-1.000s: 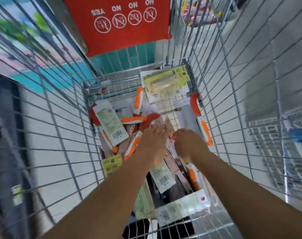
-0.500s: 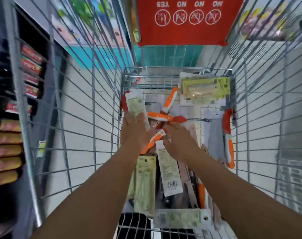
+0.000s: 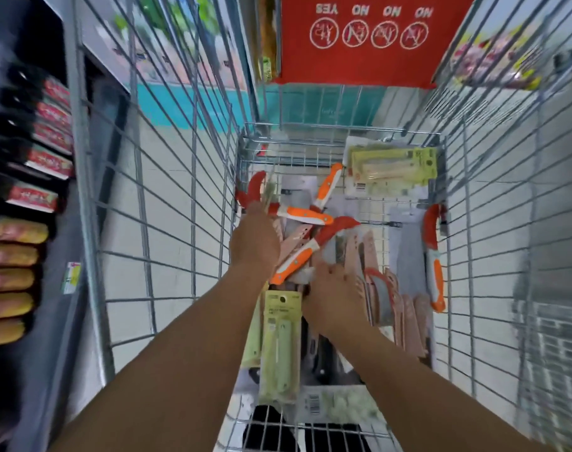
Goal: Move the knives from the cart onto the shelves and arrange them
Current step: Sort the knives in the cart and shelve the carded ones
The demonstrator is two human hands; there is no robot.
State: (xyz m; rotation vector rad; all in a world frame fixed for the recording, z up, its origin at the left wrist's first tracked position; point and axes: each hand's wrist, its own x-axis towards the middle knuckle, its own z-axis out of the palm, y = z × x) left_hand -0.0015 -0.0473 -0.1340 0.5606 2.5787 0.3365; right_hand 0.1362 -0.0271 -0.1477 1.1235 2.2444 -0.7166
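Wire cart [image 3: 167, 223] bottom holds a heap of packaged knives [image 3: 314, 230]: orange-and-white handles, red blade guards, pale pink sheaths, green cards. Left hand [image 3: 253, 239], at 9 o'clock of the heap, grips a carded knife. Right hand [image 3: 335, 290], at 6 o'clock, rests on the pile; finger state cannot tell, blurred.

Two bare forearms and hands
The left hand [image 3: 253, 238] and right hand [image 3: 333, 293] wear no gloves, sleeves, rings or watches.
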